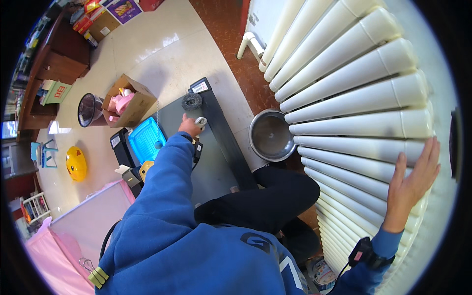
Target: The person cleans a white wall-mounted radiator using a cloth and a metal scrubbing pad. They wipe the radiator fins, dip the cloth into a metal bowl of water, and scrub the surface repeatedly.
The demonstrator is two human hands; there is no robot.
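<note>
My left hand [190,127] reaches over a dark flat platform [212,158] with black side rails, closed around a crumpled whitish thing [200,122] that looks like cloth. Just above it on the platform lies a round, dark grey, shaggy scrubber-like thing [191,101]. A bright blue plastic tray [147,140] is left of that hand, with a thin chain and a small ball across it. My right hand [413,180], fingers spread, rests against the outer part of a white column radiator [354,129]. Between platform and radiator stands a round metal basin [271,134] holding murky liquid.
Beyond the platform stand a cardboard box [136,99] with pink things and a mesh waste bin [86,110]. A yellow balloon-like toy [76,164] is on the tiled floor. Pink fabric [55,258] lies at lower left. A white pipe [250,40] stands beside the radiator.
</note>
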